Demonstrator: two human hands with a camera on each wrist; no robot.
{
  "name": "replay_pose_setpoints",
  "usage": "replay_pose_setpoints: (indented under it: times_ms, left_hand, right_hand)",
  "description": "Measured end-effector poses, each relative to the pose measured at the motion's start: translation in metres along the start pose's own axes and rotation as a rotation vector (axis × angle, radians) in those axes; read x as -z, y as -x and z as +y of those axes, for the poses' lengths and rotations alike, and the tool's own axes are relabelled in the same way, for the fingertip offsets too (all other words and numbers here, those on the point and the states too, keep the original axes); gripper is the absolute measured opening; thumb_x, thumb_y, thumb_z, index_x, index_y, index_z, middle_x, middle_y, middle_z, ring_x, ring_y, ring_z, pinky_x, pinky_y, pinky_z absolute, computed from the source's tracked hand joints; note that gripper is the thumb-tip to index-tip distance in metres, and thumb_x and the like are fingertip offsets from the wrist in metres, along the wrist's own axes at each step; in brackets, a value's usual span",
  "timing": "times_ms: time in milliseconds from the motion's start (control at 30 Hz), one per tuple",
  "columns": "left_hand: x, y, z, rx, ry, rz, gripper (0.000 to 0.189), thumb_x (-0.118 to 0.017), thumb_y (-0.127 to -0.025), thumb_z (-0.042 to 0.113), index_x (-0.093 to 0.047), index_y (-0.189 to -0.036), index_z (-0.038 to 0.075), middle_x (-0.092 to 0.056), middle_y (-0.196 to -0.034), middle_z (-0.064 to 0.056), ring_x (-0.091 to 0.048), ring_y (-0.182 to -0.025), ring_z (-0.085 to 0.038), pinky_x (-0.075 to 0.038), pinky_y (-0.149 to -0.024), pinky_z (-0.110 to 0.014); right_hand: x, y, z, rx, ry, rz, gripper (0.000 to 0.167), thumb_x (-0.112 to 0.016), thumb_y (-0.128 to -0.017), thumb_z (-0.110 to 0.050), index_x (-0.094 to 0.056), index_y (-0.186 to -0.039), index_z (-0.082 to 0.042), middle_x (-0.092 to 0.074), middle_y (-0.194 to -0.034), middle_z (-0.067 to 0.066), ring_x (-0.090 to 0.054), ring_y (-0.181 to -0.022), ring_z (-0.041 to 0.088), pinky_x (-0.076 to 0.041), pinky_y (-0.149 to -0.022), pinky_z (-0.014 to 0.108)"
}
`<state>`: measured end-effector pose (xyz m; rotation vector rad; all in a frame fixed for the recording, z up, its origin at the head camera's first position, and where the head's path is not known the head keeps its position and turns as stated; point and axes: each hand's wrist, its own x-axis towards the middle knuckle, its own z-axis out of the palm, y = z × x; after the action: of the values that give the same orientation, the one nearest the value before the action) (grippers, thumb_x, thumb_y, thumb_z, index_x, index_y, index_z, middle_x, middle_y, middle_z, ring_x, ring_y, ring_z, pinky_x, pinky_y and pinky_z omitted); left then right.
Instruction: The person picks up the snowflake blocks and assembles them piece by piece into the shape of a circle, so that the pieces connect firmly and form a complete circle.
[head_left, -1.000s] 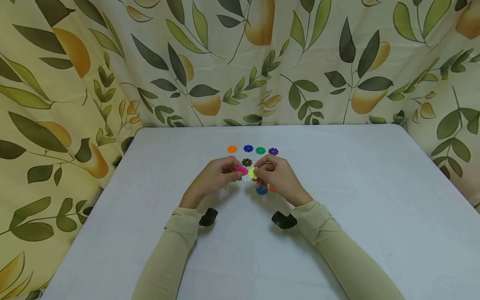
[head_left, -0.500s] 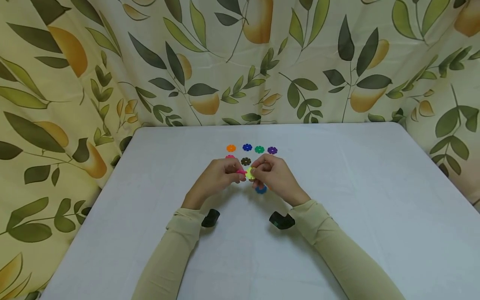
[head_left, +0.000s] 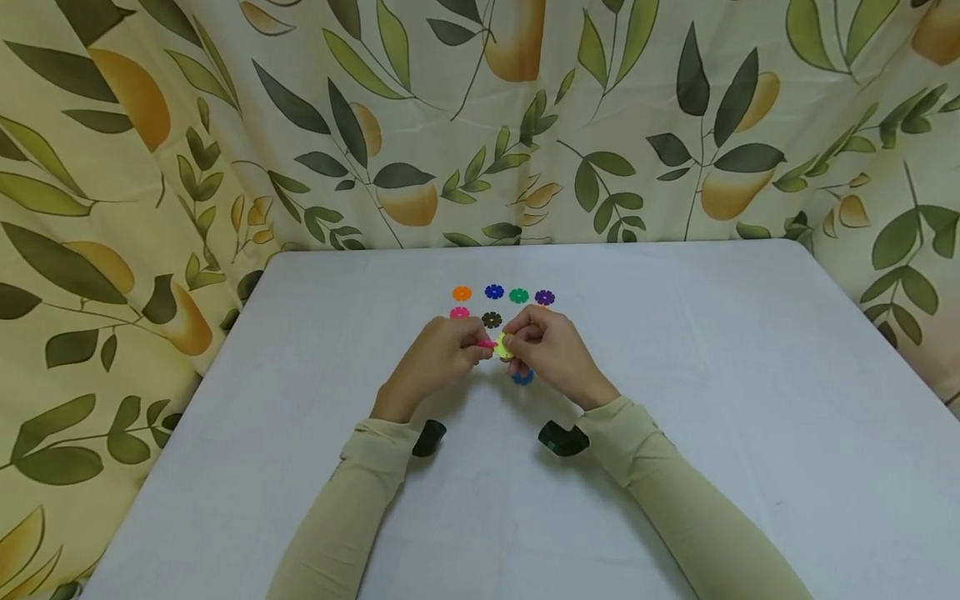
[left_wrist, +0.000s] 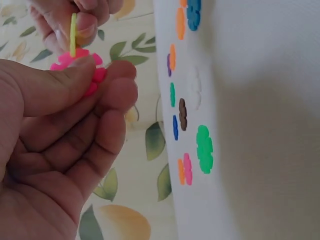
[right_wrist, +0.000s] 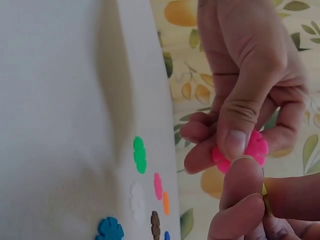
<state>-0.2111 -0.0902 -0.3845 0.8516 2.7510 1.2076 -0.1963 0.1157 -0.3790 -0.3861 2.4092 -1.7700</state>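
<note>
"Pink disc, notched rim, one. Holder?"

"Left hand: pinched between thumb and fingers, raised off the table."

"Counterpart?"

"Yellow disc, one. Held in a pinch by the right hand, turned across the pink disc, its edge meeting the pink rim."

"Condition of the joint?"

"Cannot tell whether notch sits in notch; thumbs and fingertips cover much of both rims."

"Faults to be listed?"

"First: a skewed edge. Pressed while out of line with a notch, yellow would probably skid along the pink rim. Second: a lost disc. Both grips take in little surface, so a sudden slip could flick one out. Third: a covered notch, should the left thumb lie over the one wanted."

"Surroundings, nearest first?"

"Blue disc, flat, just below the right hand's fingers. Bright green disc and white disc, flat, both seen from the left wrist. Brown disc, beyond the gap between the hands."

"Risk to these?"

"A dropped disc could land among them and knock them askew; a lowered right hand might brush the blue one."

"Farthest?"

"Patterned cloth, hanging behind the table. No hazard noted."
</note>
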Motion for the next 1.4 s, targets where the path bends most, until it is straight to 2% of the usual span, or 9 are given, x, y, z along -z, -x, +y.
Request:
replay_pose_setpoints:
  times_ms: [133,233,400,600,833,1000,1167,1233,1400]
  left_hand:
    - [-0.003,-0.001,0.002,-0.083,-0.095,0.022,0.014,-0.077,-0.094,-0.006,-0.070,-0.085,0.004,-0.062,-0.073,-0.001,-0.053,-0.067,-0.016,-0.043,-0.062,-0.025]
    - [-0.004,-0.001,0.003,-0.101,-0.120,0.035,0.016,-0.074,-0.094,-0.009,-0.070,-0.085,0.004,-0.062,-0.074,-0.001,-0.053,-0.066,-0.015,-0.042,-0.062,-0.024]
    - [-0.002,0.000,0.004,-0.086,-0.110,0.017,0.010,-0.076,-0.096,-0.005,-0.070,-0.090,0.002,-0.061,-0.074,-0.003,-0.053,-0.066,-0.017,-0.043,-0.061,-0.025]
    - [0.004,0.000,0.002,-0.039,-0.052,-0.034,0.006,-0.076,-0.100,0.004,-0.070,-0.100,0.003,-0.074,-0.089,-0.007,-0.062,-0.076,-0.018,-0.053,-0.070,-0.026]
    - [0.007,0.001,-0.001,-0.020,-0.016,-0.006,0.007,-0.073,-0.102,0.005,-0.066,-0.099,0.004,-0.071,-0.088,-0.004,-0.060,-0.076,-0.018,-0.052,-0.069,-0.028]
    - [0.008,0.002,-0.001,-0.006,0.096,-0.022,0.010,-0.070,-0.103,0.015,-0.067,-0.104,0.006,-0.072,-0.092,-0.003,-0.063,-0.082,-0.021,-0.052,-0.074,-0.032]
    - [0.008,0.002,-0.005,0.119,0.303,-0.004,0.025,-0.064,-0.108,0.030,-0.072,-0.107,0.006,-0.073,-0.093,-0.008,-0.066,-0.089,-0.031,-0.051,-0.077,-0.038]
    - [0.007,0.001,-0.006,0.164,0.385,0.012,0.028,-0.062,-0.110,0.030,-0.073,-0.107,0.005,-0.072,-0.092,-0.009,-0.065,-0.087,-0.031,-0.051,-0.077,-0.041]
    - [0.003,-0.001,-0.008,0.189,0.526,-0.008,0.023,-0.064,-0.109,0.021,-0.073,-0.110,-0.001,-0.073,-0.089,-0.010,-0.063,-0.079,-0.024,-0.055,-0.076,-0.037]
  right_hand:
    - [-0.001,0.000,0.003,0.011,-0.001,0.005,0.008,-0.066,-0.102,0.004,-0.063,-0.108,0.009,-0.071,-0.078,0.014,-0.068,-0.066,0.038,-0.057,-0.059,0.027]
    - [-0.001,-0.001,0.005,0.008,-0.002,0.008,0.009,-0.066,-0.101,0.005,-0.064,-0.109,0.009,-0.071,-0.079,0.015,-0.068,-0.065,0.032,-0.057,-0.059,0.026]
    - [-0.001,-0.001,0.006,0.027,0.015,0.013,0.009,-0.065,-0.102,0.004,-0.064,-0.110,0.009,-0.071,-0.083,0.022,-0.067,-0.065,0.030,-0.057,-0.061,0.027]
    - [0.004,-0.001,0.003,0.058,0.061,0.032,0.012,-0.065,-0.104,-0.002,-0.069,-0.113,0.005,-0.070,-0.083,0.023,-0.066,-0.070,0.038,-0.054,-0.060,0.030]
    - [0.010,-0.003,0.003,-0.015,-0.052,0.021,0.021,-0.062,-0.106,-0.005,-0.067,-0.123,0.006,-0.069,-0.097,0.028,-0.065,-0.079,0.041,-0.058,-0.069,0.032]
    - [0.009,-0.003,0.004,-0.012,-0.075,0.028,0.020,-0.062,-0.104,-0.002,-0.067,-0.121,0.007,-0.070,-0.093,0.018,-0.065,-0.076,0.031,-0.058,-0.069,0.032]
    - [0.008,-0.003,0.002,-0.012,-0.059,0.031,0.018,-0.062,-0.104,-0.002,-0.068,-0.119,0.006,-0.070,-0.096,0.017,-0.065,-0.077,0.031,-0.058,-0.071,0.031]
    - [0.008,-0.003,0.001,-0.013,-0.049,0.027,0.019,-0.062,-0.104,-0.003,-0.068,-0.119,0.006,-0.071,-0.098,0.017,-0.065,-0.077,0.029,-0.059,-0.072,0.032]
    - [0.007,-0.002,0.001,-0.005,-0.044,0.001,0.019,-0.064,-0.104,-0.004,-0.068,-0.120,0.006,-0.072,-0.100,0.019,-0.066,-0.078,0.027,-0.059,-0.074,0.036]
